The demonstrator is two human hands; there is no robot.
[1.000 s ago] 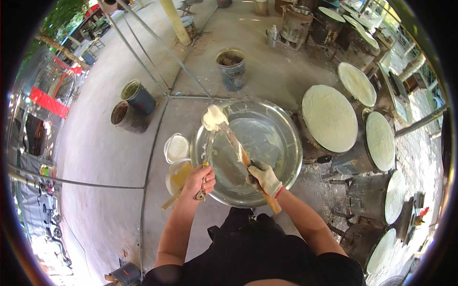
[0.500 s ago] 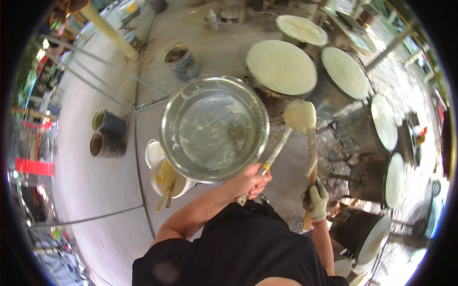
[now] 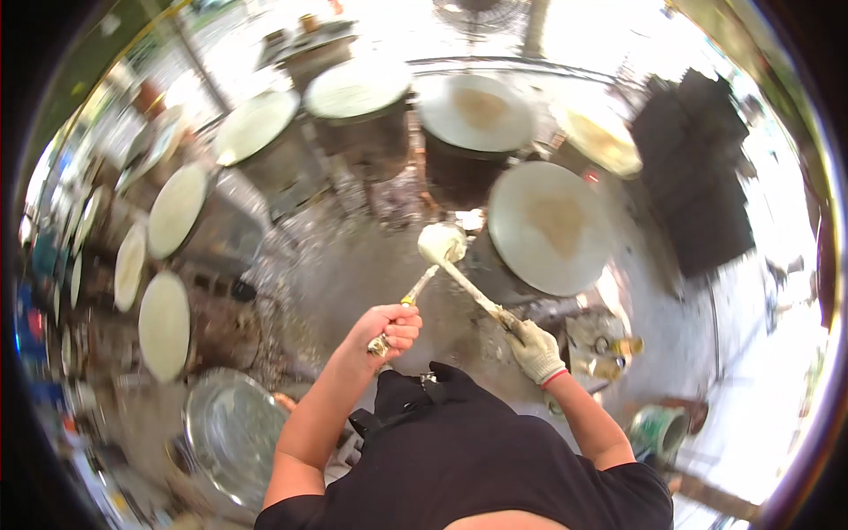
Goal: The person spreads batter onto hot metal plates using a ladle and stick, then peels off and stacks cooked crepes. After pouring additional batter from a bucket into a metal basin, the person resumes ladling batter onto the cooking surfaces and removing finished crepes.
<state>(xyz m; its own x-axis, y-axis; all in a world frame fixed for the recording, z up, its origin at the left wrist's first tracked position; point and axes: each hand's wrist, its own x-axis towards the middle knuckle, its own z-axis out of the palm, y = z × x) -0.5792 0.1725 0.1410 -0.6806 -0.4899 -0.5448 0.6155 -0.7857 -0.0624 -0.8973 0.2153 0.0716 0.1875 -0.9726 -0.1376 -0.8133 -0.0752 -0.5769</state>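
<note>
My bare left hand (image 3: 393, 331) is closed around the pale-smeared handle of a ladle (image 3: 420, 287) with a yellow band. In a pale knit glove with a red cuff, my right hand (image 3: 536, 351) grips a batter-caked wooden stick (image 3: 470, 289). Both tools slant forward and meet at a lump of cream-coloured batter (image 3: 442, 244); it covers their ends, so their exact shapes are hidden. Just right of the lump stands a round grey griddle (image 3: 548, 230) with a brownish patch in its middle. Another grey griddle (image 3: 477, 110) with a similar patch lies farther ahead.
Several griddles on dark drum-like stands curve round ahead and left; one (image 3: 163, 327) bears a pale layer. A large metal basin (image 3: 231, 428) sits at my lower left. Dark stacked panels (image 3: 693, 172) stand far right. Near my right elbow is a green can (image 3: 661, 430).
The view has swung right toward other griddles, and the basin has shifted from ahead to lower left. Both hands still hold their tools, with the batter lump out in front.
</note>
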